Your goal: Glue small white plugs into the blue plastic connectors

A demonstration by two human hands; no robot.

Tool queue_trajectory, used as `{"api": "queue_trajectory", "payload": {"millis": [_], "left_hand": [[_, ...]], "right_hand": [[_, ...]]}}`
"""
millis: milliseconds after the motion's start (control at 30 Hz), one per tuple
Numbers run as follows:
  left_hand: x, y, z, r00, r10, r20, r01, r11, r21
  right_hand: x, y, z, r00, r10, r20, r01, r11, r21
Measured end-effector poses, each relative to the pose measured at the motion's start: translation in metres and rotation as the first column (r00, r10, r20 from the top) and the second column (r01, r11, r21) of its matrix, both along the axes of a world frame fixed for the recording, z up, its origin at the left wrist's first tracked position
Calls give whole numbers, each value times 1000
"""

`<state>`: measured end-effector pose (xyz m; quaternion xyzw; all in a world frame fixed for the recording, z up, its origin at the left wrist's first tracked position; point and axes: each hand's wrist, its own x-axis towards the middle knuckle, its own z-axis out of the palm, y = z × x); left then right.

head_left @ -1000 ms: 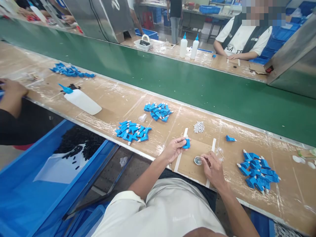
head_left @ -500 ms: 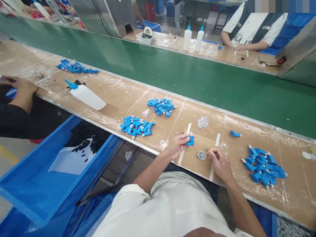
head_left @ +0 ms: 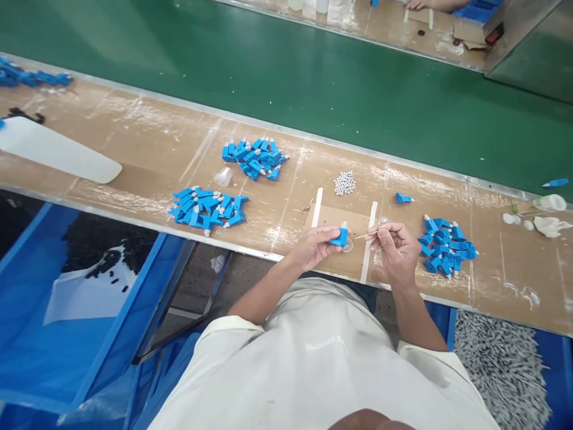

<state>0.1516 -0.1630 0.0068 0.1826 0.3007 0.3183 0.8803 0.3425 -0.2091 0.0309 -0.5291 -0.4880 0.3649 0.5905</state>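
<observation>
Head view: my left hand (head_left: 313, 246) pinches one blue connector (head_left: 339, 239) by fingertips, held over cardboard pad (head_left: 333, 218) between two white strips (head_left: 317, 206). My right hand (head_left: 396, 248) grips one thin stick (head_left: 366, 234), fingers narrow, tip pointing at connector. Small round dish (head_left: 348, 246) just beneath connector. Three blue connector piles (head_left: 255, 157) on bench, one loose blue piece (head_left: 403, 198), one heap of white caps (head_left: 344, 183). Versus half second ago: stick tip up off dish, hands closer together, view tipped down

Left hand (head_left: 313, 246) lower centre of frame, fingers pinched shut; right hand (head_left: 394, 251) just right, fingertips pinched, forearms angled inward.
</observation>
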Motion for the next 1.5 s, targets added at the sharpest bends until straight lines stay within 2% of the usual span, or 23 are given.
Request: {"api": "queue_trajectory", "payload": {"millis": [167,467,867,967,1133,1367,1433,1500], "left_hand": [[2,-2,0,998,-41,46,42,999,-21],[2,-4,3,998,-55,40,57,998,-35],[0,-3,0,994,-83,68,83,997,12],[0,-3,0,995,-85,58,83,996,26],[-2,-2,0,993,-110,35,108,992,63],[-2,-2,-3,991,-122,47,118,989,91],[-2,-2,-4,992,-115,56,110,991,82],[-5,-1,-4,993,-104,50,101,993,62]], "right_hand": [[-12,-5,12,986,-73,151,55,991,119],[-11,-7,8,948,-91,304,25,977,213],[-13,-6,7,929,-55,366,-27,976,216],[-11,-6,9,902,-21,430,-75,976,204],[-8,-4,14,847,-48,530,-89,969,230],[-9,-3,14,827,-28,561,-137,959,250],[-8,-3,12,851,-6,525,-137,963,233],[-6,-4,12,895,-24,445,-73,977,201]]}}
